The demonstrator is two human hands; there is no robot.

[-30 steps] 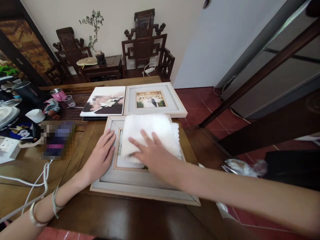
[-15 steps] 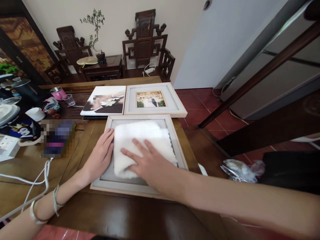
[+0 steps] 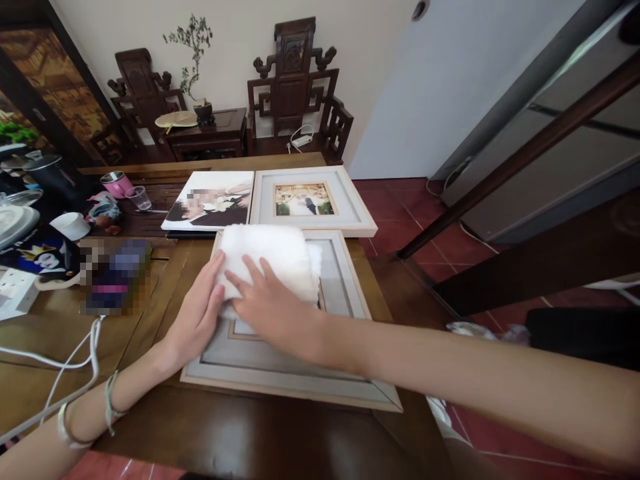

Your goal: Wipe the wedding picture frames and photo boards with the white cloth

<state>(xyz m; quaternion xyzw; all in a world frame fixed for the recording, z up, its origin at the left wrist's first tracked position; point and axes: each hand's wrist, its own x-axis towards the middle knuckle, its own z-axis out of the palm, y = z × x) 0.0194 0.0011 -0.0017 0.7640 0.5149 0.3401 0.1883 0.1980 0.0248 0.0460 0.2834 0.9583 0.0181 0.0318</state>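
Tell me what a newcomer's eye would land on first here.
First the white cloth, pressed flat by the right hand on the near picture frame at the table's middle. The left hand rests on that frame's left edge. Behind it lie a second frame and a photo print, side by side, and further back two carved dark chairs stand by the wall.

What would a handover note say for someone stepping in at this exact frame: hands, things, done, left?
Left hand: flat on the near picture frame, at its left edge.
Right hand: palm down on the white cloth, pressing it onto the frame's upper left.
Second frame and an unframed photo lie farther back on the wooden table.
Done: cannot tell how much of the glass has been wiped.
Left: probably the near frame's right side and lower edge, both uncovered.
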